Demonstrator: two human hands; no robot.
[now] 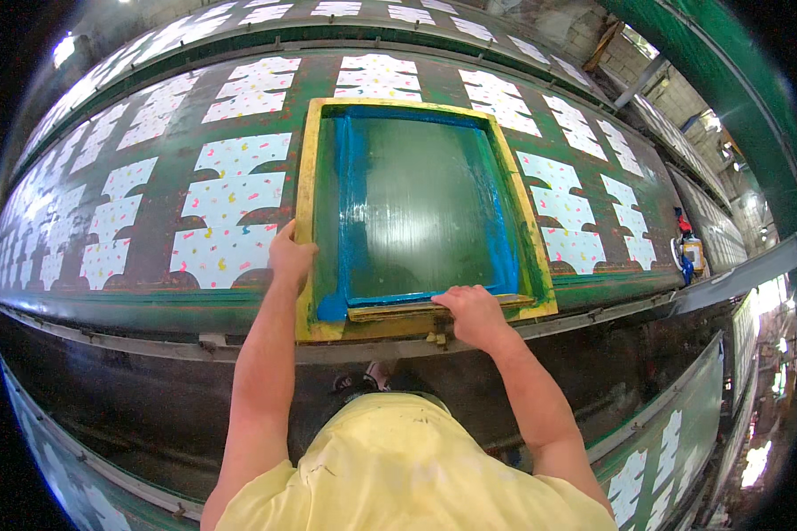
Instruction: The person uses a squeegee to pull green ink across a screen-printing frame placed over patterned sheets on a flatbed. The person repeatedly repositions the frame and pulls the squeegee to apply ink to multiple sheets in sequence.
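Head: squeegee [391,309] (wooden), long axis left to right

Holds a yellow-framed screen [307,168] by its left side with the left hand [292,253], a bar [391,308] along its near side with the right hand [473,313]. Faces a green table [155,308] bearing speckled white pieces [230,205].
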